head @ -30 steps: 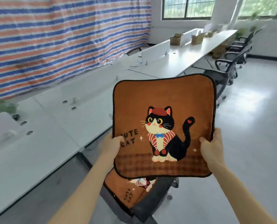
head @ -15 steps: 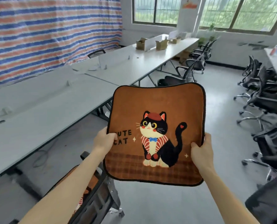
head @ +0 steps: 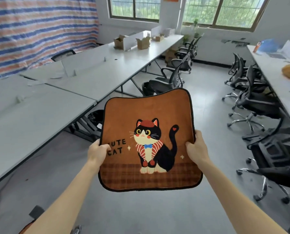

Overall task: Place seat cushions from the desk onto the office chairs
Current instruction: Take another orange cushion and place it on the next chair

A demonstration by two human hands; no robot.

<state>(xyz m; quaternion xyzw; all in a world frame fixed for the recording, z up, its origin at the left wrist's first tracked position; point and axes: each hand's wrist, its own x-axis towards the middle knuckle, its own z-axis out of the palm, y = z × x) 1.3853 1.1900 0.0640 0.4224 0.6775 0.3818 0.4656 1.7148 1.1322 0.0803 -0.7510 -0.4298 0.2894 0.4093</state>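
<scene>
A square brown seat cushion (head: 147, 115) with a black-and-white cat and the words "CUTE CAT" hangs flat in front of me over the aisle floor. My left hand (head: 97, 152) grips its left edge, thumb on top. Its right edge is gripped by my right hand (head: 197, 148). A black office chair (head: 164, 82) with a bare seat stands just beyond the cushion at the long white desk (head: 39, 115). At the bottom left corner, a sliver of another brown cushion (head: 25, 228) shows beside my left arm.
More black office chairs (head: 252, 102) line the right side along a second white desk (head: 276, 70). Cardboard boxes (head: 141, 43) sit at the far end of the left desk. A striped tarp (head: 31, 31) covers the left wall. Grey floor runs down the middle.
My view has swung right and forward, away from the chair with a cushion on it, now almost out of frame. Both hands keep hold of the cat cushion.
</scene>
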